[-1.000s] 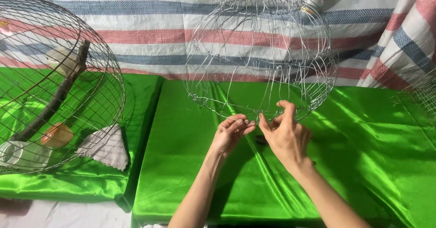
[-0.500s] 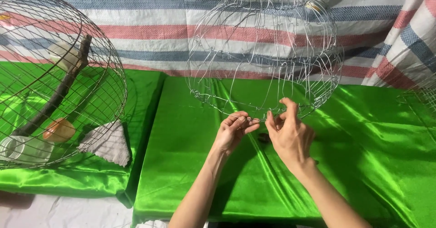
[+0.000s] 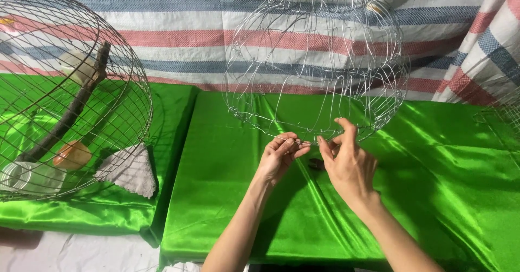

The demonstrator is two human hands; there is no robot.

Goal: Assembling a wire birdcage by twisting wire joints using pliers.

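Observation:
A round cage of thin silver wire [image 3: 317, 61] stands tilted on a table covered in shiny green cloth [image 3: 433, 196]. My left hand [image 3: 280, 157] pinches the cage's lower rim wire between thumb and fingers. My right hand [image 3: 346, 161] pinches the same rim just to the right, fingertips almost touching the left hand's. A small dark object [image 3: 316, 164] lies on the cloth between the two hands, partly hidden; what it is cannot be told.
A finished dark wire cage [image 3: 65, 88] sits on the left, holding a wooden stick [image 3: 70, 109], an orange cup [image 3: 72, 155] and a white cup [image 3: 24, 177]. A grey cloth [image 3: 131, 169] lies beside it. A striped tarp [image 3: 189, 28] hangs behind. Another wire piece [image 3: 501, 115] shows at the right edge.
Both hands stay on the cage's lower rim with only slight finger shifts. The view has drifted a little.

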